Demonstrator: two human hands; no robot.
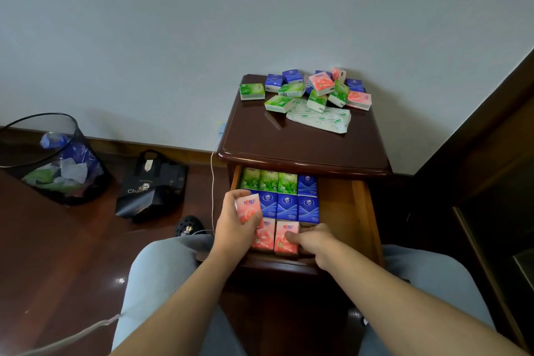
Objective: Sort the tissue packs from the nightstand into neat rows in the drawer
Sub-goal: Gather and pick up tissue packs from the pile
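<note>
Pale wall (173,23) backed a dark wood nightstand (303,141); loose packs (306,89) lay heaped at its rear. Open drawer (344,211) held green, blue and pink rows. Left hand (234,225) gripped a pink pack (248,208) over the drawer's left side. Right hand (315,240), fingers curled, pressed another pink pack (286,237) in the front row.

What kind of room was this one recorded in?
Probably a home bedroom: a wooden nightstand against the wall with its drawer open, a mesh wastebasket and dark wood flooring.
</note>
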